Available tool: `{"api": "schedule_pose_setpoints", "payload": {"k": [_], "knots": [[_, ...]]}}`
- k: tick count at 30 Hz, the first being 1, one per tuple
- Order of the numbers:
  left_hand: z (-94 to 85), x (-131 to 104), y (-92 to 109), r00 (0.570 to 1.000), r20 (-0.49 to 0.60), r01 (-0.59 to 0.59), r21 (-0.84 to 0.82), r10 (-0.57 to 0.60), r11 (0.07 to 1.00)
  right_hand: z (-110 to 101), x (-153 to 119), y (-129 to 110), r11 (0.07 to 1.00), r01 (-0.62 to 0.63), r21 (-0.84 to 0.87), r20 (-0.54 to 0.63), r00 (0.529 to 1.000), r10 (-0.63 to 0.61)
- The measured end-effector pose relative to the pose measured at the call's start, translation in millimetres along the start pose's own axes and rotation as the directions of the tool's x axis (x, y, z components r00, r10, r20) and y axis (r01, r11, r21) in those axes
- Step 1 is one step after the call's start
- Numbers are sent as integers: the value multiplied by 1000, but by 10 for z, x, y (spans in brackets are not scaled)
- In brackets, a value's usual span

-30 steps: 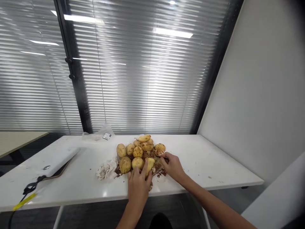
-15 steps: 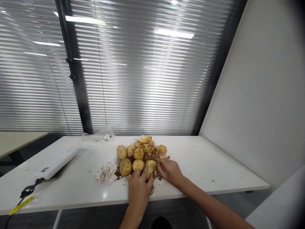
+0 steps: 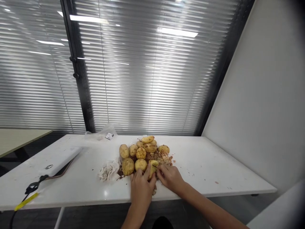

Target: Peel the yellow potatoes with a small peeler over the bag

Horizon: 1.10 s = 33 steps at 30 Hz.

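Observation:
Near the table's front edge, my left hand (image 3: 142, 183) grips a yellow peeled potato (image 3: 153, 165) between thumb and fingers. My right hand (image 3: 170, 177) is pinched around a small, thin dark tool (image 3: 155, 166), whose tip touches that potato's right side. Just behind and left of my hands lie several potatoes, among them a brownish one (image 3: 128, 166) and a paler one (image 3: 140, 165). Brown peelings and crumbs (image 3: 164, 157) are scattered around and under the pile.
Crumpled white tissue (image 3: 110, 170) lies left of the potatoes. A clear plastic bag (image 3: 103, 133) with a label is at the table's back edge. On the left are a white flat device (image 3: 62, 161) and a black cable with a yellow tag (image 3: 26, 201). Blinds stand behind the white table (image 3: 83, 184).
The whole view has shifted slightly, so things sit a little further right. The tool's tip now shows against the potato, with my right hand close to it.

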<state>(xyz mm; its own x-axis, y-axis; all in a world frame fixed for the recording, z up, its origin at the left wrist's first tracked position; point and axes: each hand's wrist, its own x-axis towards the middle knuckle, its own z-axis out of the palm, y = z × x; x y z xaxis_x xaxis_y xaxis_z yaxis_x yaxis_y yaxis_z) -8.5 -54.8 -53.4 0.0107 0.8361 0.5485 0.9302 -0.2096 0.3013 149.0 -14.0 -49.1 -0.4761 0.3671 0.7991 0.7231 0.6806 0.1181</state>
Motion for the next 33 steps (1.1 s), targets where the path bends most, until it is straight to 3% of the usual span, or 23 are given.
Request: {"api": "schedule_pose_setpoints", "payload": {"k": [5,8,18,26,30,33], "knots": [[1,-1,-1,1000,10,-1,-5,1,1000,-78,67,128,998,-42,-43,-50,998,40],[16,2,-4,1000,-12,0,-14,0,1000,-108,63,127,1000,7,-14,-19,1000,-8],[-3,6,8,1000,7,20,-39,-20,999,-6,-75,56,1000,-12,18,-36,999,13],[14,-10,-1,999,-35,4,-1,-4,1000,-130,-25,247,999,-33,-13,-42,999,32],[15,-10,-2,1000,4,13,-21,-13,1000,-113,-59,198,999,43,17,23,999,-43],[18,-7,-5,1000,7,18,-22,-18,1000,-73,-93,157,1000,2,4,-4,1000,-2]]}}
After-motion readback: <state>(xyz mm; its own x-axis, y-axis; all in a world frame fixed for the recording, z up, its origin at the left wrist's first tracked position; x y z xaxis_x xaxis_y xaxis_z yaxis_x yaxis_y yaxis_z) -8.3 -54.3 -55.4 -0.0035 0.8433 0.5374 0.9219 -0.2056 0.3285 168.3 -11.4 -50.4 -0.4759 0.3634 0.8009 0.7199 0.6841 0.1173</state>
